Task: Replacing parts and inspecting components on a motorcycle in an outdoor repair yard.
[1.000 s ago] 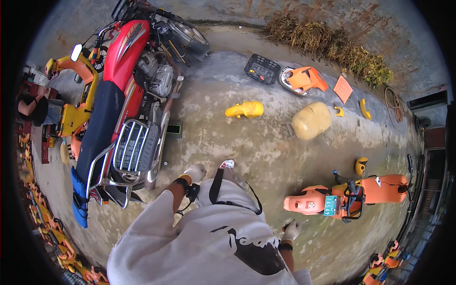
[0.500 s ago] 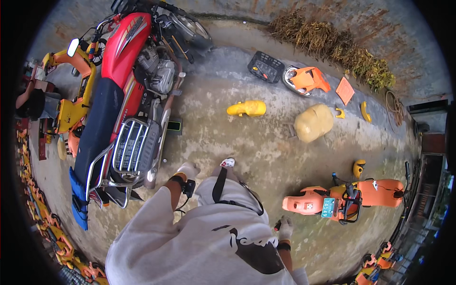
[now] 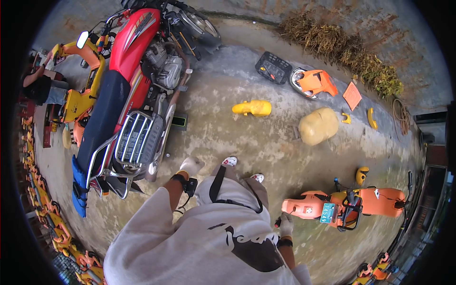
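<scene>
I stand on a concrete floor and look down over my grey hooded top. My left hand (image 3: 191,166), in a white glove with a black strap at the wrist, hangs with curled fingers close to the rear rack (image 3: 137,140) of a red motorcycle (image 3: 137,61). Whether it holds anything I cannot tell. My right hand (image 3: 286,225), also gloved, hangs at my side, closed around a small dark tool (image 3: 277,221). It is just left of an orange mini bike (image 3: 344,206) lying on the floor.
A yellow body part (image 3: 252,108), a pale yellow tank shell (image 3: 318,126), an orange fairing (image 3: 317,81) and a black tray of tools (image 3: 273,67) lie ahead. Dried plants (image 3: 342,47) line the far wall. Another person (image 3: 45,88) crouches at the left by a yellow frame (image 3: 78,102).
The view has shifted slightly toward the motorcycle. Both hands hang about where they were.
</scene>
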{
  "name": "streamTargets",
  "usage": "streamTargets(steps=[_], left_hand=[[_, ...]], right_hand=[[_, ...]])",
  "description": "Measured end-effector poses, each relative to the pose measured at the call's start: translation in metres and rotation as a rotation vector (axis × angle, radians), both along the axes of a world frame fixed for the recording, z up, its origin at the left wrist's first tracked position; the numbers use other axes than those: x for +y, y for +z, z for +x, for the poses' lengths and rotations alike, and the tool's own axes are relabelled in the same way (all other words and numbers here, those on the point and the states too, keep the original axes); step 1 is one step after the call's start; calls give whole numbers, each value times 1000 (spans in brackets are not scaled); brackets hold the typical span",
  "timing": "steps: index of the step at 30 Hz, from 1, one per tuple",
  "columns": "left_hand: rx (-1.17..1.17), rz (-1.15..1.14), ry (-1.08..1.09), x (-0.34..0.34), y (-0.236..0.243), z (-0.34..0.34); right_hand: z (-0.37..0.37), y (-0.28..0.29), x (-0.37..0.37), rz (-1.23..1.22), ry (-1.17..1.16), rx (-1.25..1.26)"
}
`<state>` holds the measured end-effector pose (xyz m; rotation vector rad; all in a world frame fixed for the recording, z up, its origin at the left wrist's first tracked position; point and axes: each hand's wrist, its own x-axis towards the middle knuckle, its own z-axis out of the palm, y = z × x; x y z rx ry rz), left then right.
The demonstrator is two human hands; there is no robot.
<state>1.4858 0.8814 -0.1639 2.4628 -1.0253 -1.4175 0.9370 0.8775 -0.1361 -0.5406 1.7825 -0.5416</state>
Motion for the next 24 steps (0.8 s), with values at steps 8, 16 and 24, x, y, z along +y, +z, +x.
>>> streamTargets(steps=[8, 16, 24], left_hand=[[-12, 39, 2, 20, -2, -28], [36, -31, -114, 38, -45, -40], [69, -61, -49, 17, -36, -34]], right_hand=[[-10, 7, -38, -66, 61, 2], [-17, 12, -43, -51, 81, 80], [-20, 21, -35, -46, 95, 91]])
